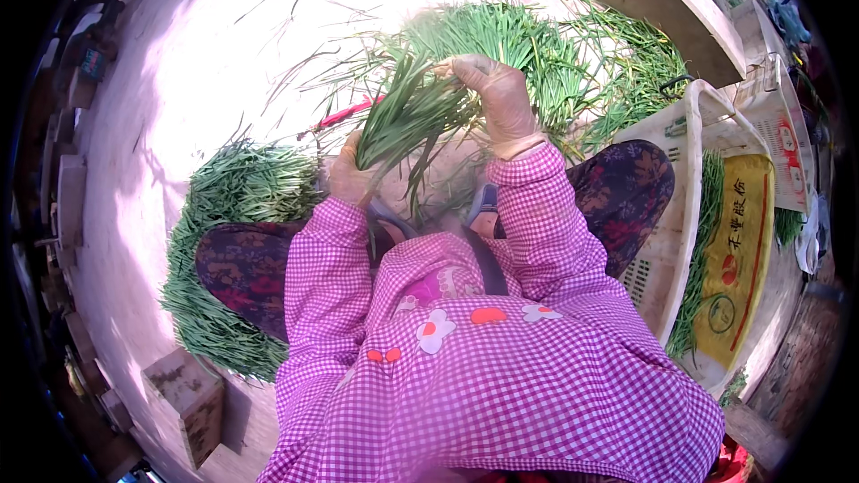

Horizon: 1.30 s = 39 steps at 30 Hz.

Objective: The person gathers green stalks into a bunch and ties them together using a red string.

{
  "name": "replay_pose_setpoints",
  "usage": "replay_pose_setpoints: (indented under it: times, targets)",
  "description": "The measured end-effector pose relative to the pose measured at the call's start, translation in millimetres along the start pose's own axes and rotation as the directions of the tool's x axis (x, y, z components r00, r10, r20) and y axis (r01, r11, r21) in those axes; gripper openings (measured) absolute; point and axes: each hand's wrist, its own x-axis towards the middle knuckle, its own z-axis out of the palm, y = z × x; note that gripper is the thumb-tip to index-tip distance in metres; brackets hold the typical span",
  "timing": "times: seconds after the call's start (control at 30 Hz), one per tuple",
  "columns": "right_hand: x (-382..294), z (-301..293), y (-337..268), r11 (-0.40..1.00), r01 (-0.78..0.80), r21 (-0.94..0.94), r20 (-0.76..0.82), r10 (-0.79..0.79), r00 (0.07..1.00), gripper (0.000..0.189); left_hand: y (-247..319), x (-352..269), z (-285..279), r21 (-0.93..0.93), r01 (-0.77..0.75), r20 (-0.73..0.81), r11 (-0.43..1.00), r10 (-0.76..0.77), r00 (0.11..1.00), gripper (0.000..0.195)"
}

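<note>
A bunch of long flat green leaves, apparently garlic chives [416, 111], is held up in front of me between both hands. My left hand [352, 174], in a thin translucent glove, grips the leafy end low on the left. At the other end, my right hand [495, 90], gloved alike, has its fingers bent around the pale stalk ends; part of its grip is hidden by the leaves. Some leaves hang loose below the bunch. Just beyond my right hand lies a broad pile of chives [496, 33] on the pale ground.
Another stack of chives [248, 181] lies by my left knee. On my right stands a white plastic crate [694, 215] with chives and a yellow printed sack [735, 248]. A red strip [349, 112], a block [184, 402] and a long board [644, 7] are also around me.
</note>
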Motion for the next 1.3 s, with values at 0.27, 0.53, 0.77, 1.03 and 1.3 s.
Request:
replay_pose_setpoints:
  times: [0.27,0.53,0.77,1.03,1.3]
  targets:
    - [-1,-38,-31,0.832,0.149,0.534,0.258,-0.328,0.909,0.038,23,-4,-6,0.056,-0.005,-0.126,0.998,0.012,0.992,0.045]
    - [10,-17,19,0.605,0.191,-0.773,0.138,-0.134,0.981,0.043,12,-8,2,0.332,-0.158,-0.146,0.93,0.216,0.966,0.043]
    - [12,-16,27,0.695,0.0,-0.719,0.056,0.059,0.997,0.037,23,-11,2,0.386,-0.165,-0.125,0.908,0.229,0.965,0.043]
    - [9,-45,-2,0.719,0.096,0.689,-0.121,-0.016,0.993,0.029,24,-8,6,0.055,-0.233,-0.188,0.971,0.239,0.953,0.043]
    - [7,-17,1,0.896,0.099,-0.433,-0.052,-0.134,0.99,0.048,-4,-3,0,0.281,-0.131,-0.145,0.951,0.178,0.973,0.043]
